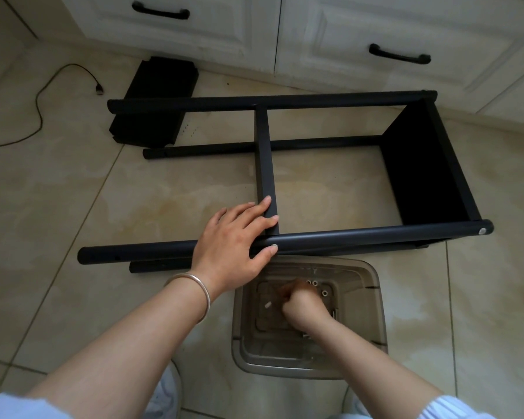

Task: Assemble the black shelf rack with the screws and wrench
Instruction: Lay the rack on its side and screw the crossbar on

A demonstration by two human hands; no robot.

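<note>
The black shelf rack [345, 235] lies on its side on the tiled floor, with two shelf panels fixed between its tubes. My left hand [233, 240] rests on the near tube where the middle shelf panel [265, 164] meets it, fingers spread over tube and panel edge. My right hand [301, 306] reaches down into a clear brown plastic bin [372, 297], fingers curled among small screws [315, 284] at its bottom. What the fingers pinch is hidden. No wrench is plainly visible.
Loose black shelf panels [156, 101] lie stacked at the back left by white cabinet doors [375, 31]. A black cable [40, 110] trails over the floor at left. A short black tube [158, 266] lies under the rack's near tube.
</note>
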